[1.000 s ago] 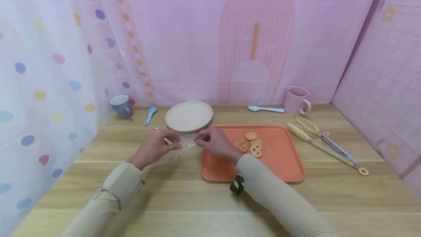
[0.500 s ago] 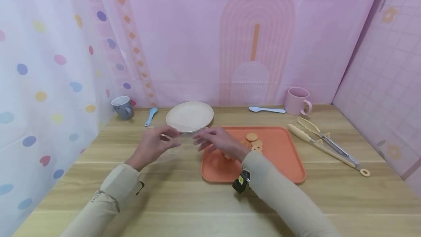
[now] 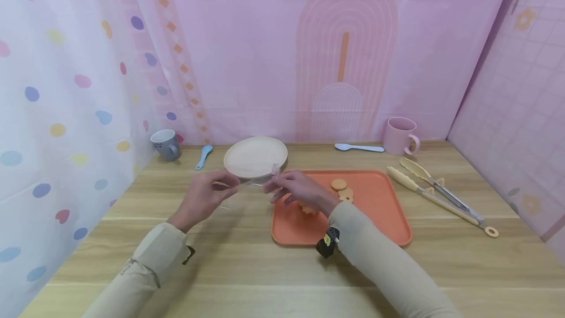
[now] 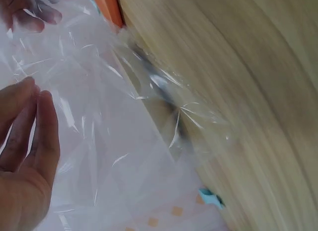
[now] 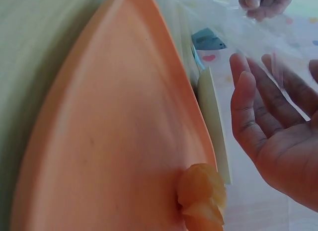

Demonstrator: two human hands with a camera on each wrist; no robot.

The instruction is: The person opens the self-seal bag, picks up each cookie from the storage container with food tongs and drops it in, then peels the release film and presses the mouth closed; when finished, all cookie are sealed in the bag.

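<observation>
Worktop of pale wood grain, backed by a pink cloth printed with arches; a white cloth with coloured spots hangs at left, a grid-patterned one at right. Above the wood, clear plastic film spans the gap between two hands, just in front of a cream plate. The left hand has its grip pinched on the film; the right hand, fingers loosely extended, is at the film's other end, over an orange tray of crackers. Tongs lie to the right.
</observation>
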